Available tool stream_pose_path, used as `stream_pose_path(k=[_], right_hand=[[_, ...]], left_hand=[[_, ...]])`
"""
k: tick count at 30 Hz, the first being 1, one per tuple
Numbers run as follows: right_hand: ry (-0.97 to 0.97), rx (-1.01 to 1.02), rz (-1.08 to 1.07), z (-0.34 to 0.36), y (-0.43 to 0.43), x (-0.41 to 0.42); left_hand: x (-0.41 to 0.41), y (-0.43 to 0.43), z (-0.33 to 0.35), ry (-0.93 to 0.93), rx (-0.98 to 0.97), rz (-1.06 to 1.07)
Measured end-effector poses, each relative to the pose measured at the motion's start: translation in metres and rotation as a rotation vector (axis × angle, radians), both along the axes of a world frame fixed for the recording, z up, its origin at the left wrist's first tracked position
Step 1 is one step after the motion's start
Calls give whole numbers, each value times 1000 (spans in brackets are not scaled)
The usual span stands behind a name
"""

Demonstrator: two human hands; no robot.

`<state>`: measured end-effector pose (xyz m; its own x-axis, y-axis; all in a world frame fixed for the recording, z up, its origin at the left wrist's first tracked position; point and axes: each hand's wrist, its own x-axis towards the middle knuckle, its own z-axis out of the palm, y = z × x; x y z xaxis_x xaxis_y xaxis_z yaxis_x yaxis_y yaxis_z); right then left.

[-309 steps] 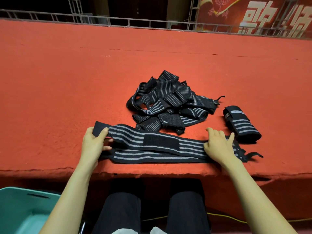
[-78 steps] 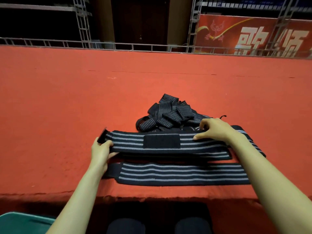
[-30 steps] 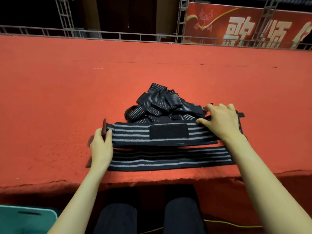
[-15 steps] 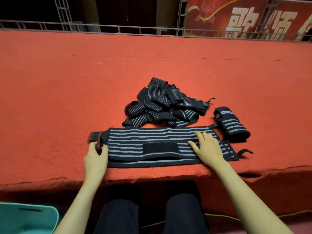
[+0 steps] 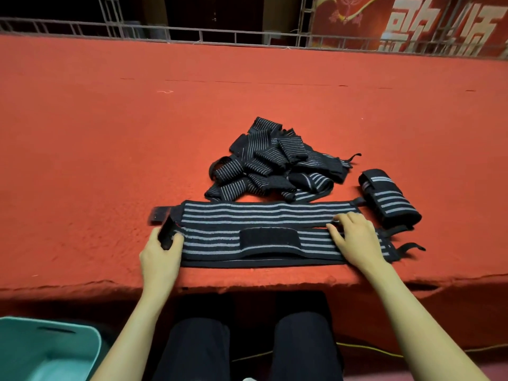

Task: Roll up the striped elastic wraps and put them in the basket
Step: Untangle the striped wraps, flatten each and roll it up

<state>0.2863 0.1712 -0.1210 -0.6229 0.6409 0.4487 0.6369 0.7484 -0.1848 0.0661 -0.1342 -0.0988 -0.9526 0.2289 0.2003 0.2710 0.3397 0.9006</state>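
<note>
Two hands work one long black elastic wrap with grey stripes (image 5: 261, 215), laid flat and doubled along the near edge of the red felt-covered counter (image 5: 110, 160). The left hand (image 5: 159, 257) pinches the wrap's upturned black end tab between thumb and fingers. The right hand (image 5: 357, 240) lies spread and flat, pressing the other end down.

Likely trouble: the two layers are not squarely stacked, so a roll started from the left could run crooked and cone out. The black hook patch (image 5: 268, 235) at mid-length may also snag the felt.

Little counter lies between wrap and front edge, so a tug toward the body could drop it. Behind, the heap of unrolled striped wraps (image 5: 275, 166) touches its far side, and a finished rolled wrap (image 5: 390, 200) sits just beside its right end. Bare felt opens leftward. The teal plastic basket (image 5: 82, 334) sits below, lower left.
</note>
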Motion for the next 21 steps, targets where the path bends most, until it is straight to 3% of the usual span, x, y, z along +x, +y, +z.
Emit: stream_pose_path(k=[2, 6, 8, 11, 14, 21], right_hand=[[-1, 4, 62, 4, -10, -10], [73, -217, 380, 20, -69, -53], [9, -273, 571, 25, -100, -75], [-141, -190, 729, 23, -126, -99], [-234, -193, 700, 19, -122, -109], [-134, -141, 632, -5, -106, -73]], left_hand=[[1, -2, 1, 5, 5, -25], [-3, -5, -1, -27, 35, -46], [-5, -6, -3, -38, 39, -59], [-7, -7, -6, -49, 58, -65], [-7, -7, -2, -67, 87, -54], [-16, -10, -6, -109, 92, -10]])
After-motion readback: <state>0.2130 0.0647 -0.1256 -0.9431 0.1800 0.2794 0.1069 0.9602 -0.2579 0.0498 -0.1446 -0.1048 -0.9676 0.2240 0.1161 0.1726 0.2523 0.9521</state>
